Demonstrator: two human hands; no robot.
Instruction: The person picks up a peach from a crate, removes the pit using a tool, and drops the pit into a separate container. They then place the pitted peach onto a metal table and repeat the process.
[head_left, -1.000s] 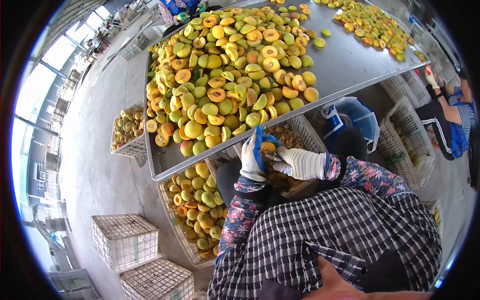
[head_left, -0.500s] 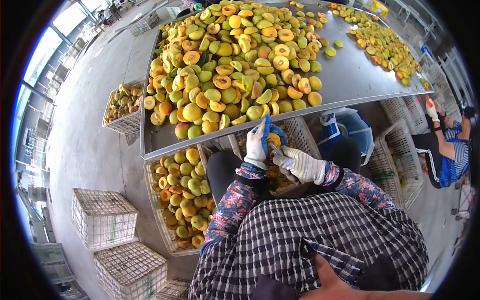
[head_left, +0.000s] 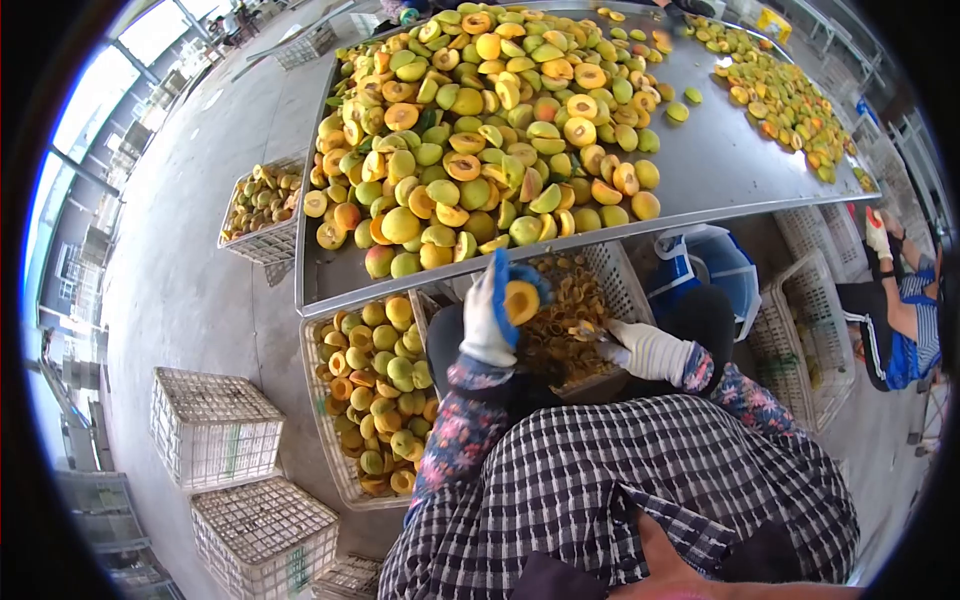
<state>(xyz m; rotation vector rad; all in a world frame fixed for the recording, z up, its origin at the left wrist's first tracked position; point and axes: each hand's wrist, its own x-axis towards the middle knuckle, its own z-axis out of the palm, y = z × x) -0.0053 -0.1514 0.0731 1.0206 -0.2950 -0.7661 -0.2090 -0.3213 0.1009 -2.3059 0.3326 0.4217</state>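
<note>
My left hand [head_left: 490, 318], in a white glove with blue fingers, holds a halved yellow fruit [head_left: 520, 302] with its hollow side showing. My right hand [head_left: 650, 350], in a striped glove, is closed on a small tool [head_left: 588, 333], whose tip is hard to make out. Both hands are above a crate [head_left: 622, 282] containing brown pits and scraps. In front of them, a large pile of halved fruit [head_left: 465, 140] lies on the metal table [head_left: 700, 185]. Left of my left hand, a crate [head_left: 330, 440] is full of halved fruit.
Two upturned white crates [head_left: 215, 420] [head_left: 265, 535] stand on the floor at left. Beyond them is a fruit-filled crate [head_left: 262, 235]. A blue and white container [head_left: 715, 265] and more crates [head_left: 800, 345] are at right, near another person [head_left: 905, 310].
My hands have moved apart. The left has drawn left with the halved fruit, now in plain view, and the right has moved right with the tool. The view has shifted slightly.
</note>
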